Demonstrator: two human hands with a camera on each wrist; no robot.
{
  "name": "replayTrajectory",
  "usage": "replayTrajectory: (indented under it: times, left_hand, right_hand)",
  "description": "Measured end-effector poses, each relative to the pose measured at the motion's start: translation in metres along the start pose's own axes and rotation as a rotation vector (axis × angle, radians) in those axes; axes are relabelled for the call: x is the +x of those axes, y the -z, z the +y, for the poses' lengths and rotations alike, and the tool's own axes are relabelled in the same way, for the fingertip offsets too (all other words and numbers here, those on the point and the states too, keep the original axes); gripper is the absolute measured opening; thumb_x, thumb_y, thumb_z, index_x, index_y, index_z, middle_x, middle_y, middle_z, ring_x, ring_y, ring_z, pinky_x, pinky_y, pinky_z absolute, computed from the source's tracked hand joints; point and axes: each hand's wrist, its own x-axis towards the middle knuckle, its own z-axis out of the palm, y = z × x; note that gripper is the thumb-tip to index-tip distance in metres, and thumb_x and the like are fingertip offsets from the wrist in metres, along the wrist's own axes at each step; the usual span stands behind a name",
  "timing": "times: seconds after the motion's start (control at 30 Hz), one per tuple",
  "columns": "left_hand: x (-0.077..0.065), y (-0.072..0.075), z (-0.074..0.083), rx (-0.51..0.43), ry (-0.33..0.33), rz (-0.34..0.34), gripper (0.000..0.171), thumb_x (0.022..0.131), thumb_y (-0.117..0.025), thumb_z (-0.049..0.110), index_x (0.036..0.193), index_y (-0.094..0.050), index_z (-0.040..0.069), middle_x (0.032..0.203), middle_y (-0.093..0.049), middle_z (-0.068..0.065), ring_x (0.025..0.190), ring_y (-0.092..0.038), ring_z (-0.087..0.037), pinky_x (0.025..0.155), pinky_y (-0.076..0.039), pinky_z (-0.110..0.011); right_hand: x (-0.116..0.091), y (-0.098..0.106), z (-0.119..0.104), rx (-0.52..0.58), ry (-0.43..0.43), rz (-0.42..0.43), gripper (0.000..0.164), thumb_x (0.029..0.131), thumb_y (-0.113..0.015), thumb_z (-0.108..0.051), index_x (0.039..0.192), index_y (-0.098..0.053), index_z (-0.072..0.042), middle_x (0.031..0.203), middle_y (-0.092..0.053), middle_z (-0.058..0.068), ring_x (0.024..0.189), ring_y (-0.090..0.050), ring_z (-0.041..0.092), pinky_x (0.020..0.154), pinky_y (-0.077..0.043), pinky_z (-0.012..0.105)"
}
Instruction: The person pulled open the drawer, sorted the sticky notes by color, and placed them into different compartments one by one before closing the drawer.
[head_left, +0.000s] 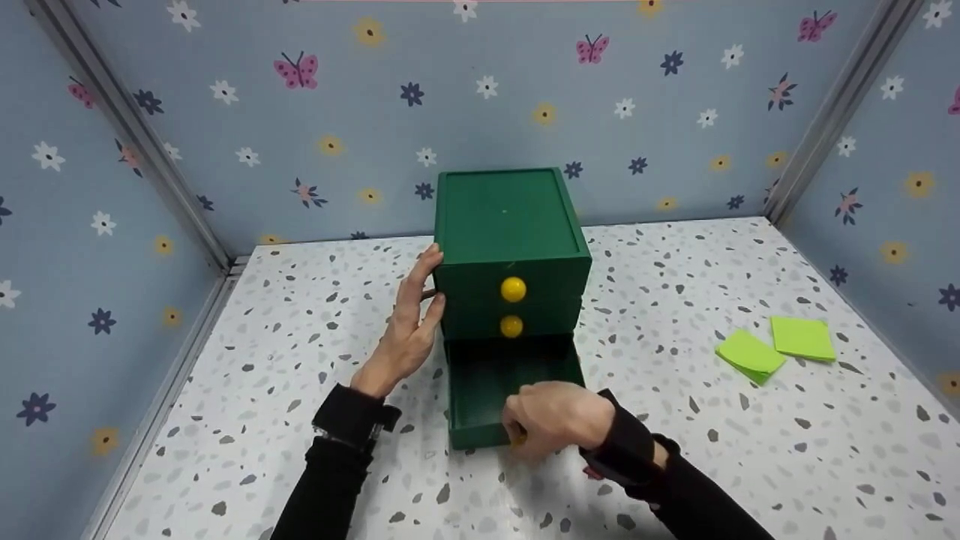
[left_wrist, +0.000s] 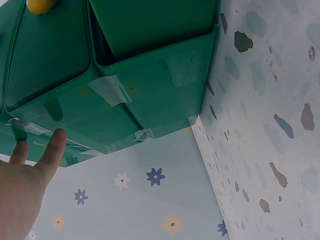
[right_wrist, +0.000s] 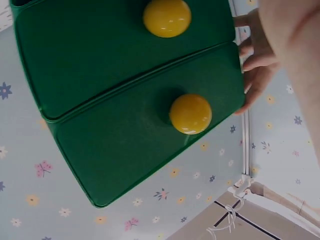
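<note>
A green drawer unit (head_left: 514,214) with round yellow knobs stands on the table, its bottom drawer (head_left: 480,390) pulled out toward me and bare inside where it shows. My right hand (head_left: 559,416) curls its fingers round the knob of that drawer, mostly hidden by the hand. With fingers spread and fairly straight, my left hand (head_left: 405,330) rests against the unit's left side. In the left wrist view its fingers (left_wrist: 56,150) touch the side wall, near strips of clear tape (left_wrist: 112,90). The top knob (right_wrist: 191,114) and middle knob (right_wrist: 167,17) show in the right wrist view, both drawers closed.
Two bright green sticky-note pads (head_left: 802,337) lie on the speckled table (head_left: 660,465) to the right. A small red thing (head_left: 592,472) shows under my right wrist. Flower-patterned walls (head_left: 487,90) enclose the table at the back and both sides.
</note>
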Motion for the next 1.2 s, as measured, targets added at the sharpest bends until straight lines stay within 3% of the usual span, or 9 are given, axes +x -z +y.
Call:
replayTrajectory:
  times: [0.13, 0.3, 0.37, 0.43, 0.5, 0.6, 0.8, 1.03, 1.2]
  left_hand:
    - [0.0, -0.001, -0.002, -0.005, -0.001, 0.007, 0.049, 0.099, -0.038, -0.002, 0.146, -0.025, 0.0, 0.158, -0.016, -0.014, 0.146, -0.016, -0.025, 0.107, -0.033, -0.049]
    - [-0.001, -0.005, -0.028, 0.009, -0.027, 0.013, 0.052, 0.1, -0.039, 0.003, 0.149, -0.024, 0.011, 0.159, -0.015, -0.005, 0.147, -0.014, -0.02, 0.107, -0.034, -0.046]
    - [-0.001, -0.006, -0.036, 0.02, -0.039, 0.016, 0.052, 0.1, -0.039, 0.004, 0.149, -0.024, 0.013, 0.159, -0.015, -0.003, 0.147, -0.013, -0.018, 0.107, -0.034, -0.045]
    - [-0.001, -0.006, -0.031, 0.014, -0.039, 0.015, 0.052, 0.1, -0.039, 0.001, 0.149, -0.025, 0.009, 0.159, -0.015, -0.006, 0.147, -0.013, -0.019, 0.107, -0.034, -0.046]
    - [-0.001, -0.004, -0.021, 0.011, -0.035, 0.013, 0.051, 0.099, -0.039, -0.002, 0.148, -0.025, 0.005, 0.158, -0.016, -0.011, 0.147, -0.014, -0.021, 0.106, -0.034, -0.048]
    - [0.0, -0.002, -0.006, 0.005, -0.024, 0.006, 0.05, 0.098, -0.038, -0.004, 0.146, -0.025, -0.001, 0.157, -0.017, -0.017, 0.147, -0.014, -0.023, 0.106, -0.033, -0.049]
    - [0.001, 0.0, 0.0, 0.007, -0.007, 0.004, 0.049, 0.099, -0.038, -0.002, 0.145, -0.025, -0.001, 0.157, -0.016, -0.016, 0.146, -0.015, -0.024, 0.107, -0.033, -0.048]
    - [0.0, -0.001, -0.001, 0.003, -0.032, 0.012, 0.048, 0.098, -0.039, -0.003, 0.145, -0.026, -0.003, 0.157, -0.017, -0.018, 0.146, -0.017, -0.023, 0.105, -0.034, -0.053]
    - [0.0, -0.001, -0.002, 0.002, -0.029, 0.014, 0.048, 0.098, -0.039, -0.003, 0.145, -0.026, -0.002, 0.157, -0.017, -0.017, 0.146, -0.015, -0.021, 0.106, -0.034, -0.05]
  right_hand:
    - [-0.005, 0.006, 0.003, 0.031, 0.041, -0.015, 0.004, 0.08, -0.07, -0.024, 0.076, -0.069, -0.021, 0.068, -0.06, -0.011, 0.057, -0.048, 0.003, 0.056, -0.039, 0.019]
    - [-0.014, 0.018, 0.012, 0.045, 0.117, 0.027, 0.01, 0.084, -0.069, -0.03, 0.085, -0.075, -0.021, 0.084, -0.072, -0.007, 0.067, -0.061, 0.0, 0.065, -0.049, 0.019]
    - [-0.02, 0.024, 0.017, 0.06, 0.148, 0.06, 0.012, 0.085, -0.068, -0.03, 0.086, -0.075, -0.02, 0.084, -0.074, -0.005, 0.066, -0.062, -0.001, 0.064, -0.049, 0.017]
    - [-0.027, 0.031, 0.023, 0.114, 0.14, 0.078, 0.013, 0.086, -0.068, -0.028, 0.084, -0.075, -0.018, 0.077, -0.074, -0.003, 0.06, -0.062, -0.001, 0.059, -0.048, 0.017]
    - [-0.035, 0.039, 0.03, 0.175, 0.084, 0.077, 0.014, 0.087, -0.067, -0.027, 0.081, -0.073, -0.016, 0.07, -0.072, 0.001, 0.054, -0.061, 0.003, 0.055, -0.048, 0.019]
    - [-0.048, 0.051, 0.047, 0.236, -0.101, 0.105, 0.018, 0.088, -0.066, -0.029, 0.08, -0.068, -0.013, 0.062, -0.066, 0.003, 0.048, -0.059, 0.011, 0.05, -0.047, 0.025]
    - [-0.068, 0.07, 0.104, 0.218, -0.453, 0.185, 0.039, 0.083, -0.066, -0.044, 0.095, -0.061, -0.007, 0.079, -0.062, 0.006, 0.061, -0.059, 0.017, 0.054, -0.045, 0.028]
    - [-0.068, 0.067, 0.164, 0.231, -0.592, 0.14, 0.08, 0.078, -0.064, -0.059, 0.128, -0.044, 0.0, 0.125, -0.052, 0.029, 0.107, -0.055, 0.04, 0.08, -0.048, 0.047]
    - [-0.062, 0.059, 0.179, 0.27, -0.672, 0.064, 0.091, 0.076, -0.064, -0.063, 0.137, -0.036, -0.002, 0.135, -0.044, 0.031, 0.116, -0.049, 0.045, 0.085, -0.045, 0.053]
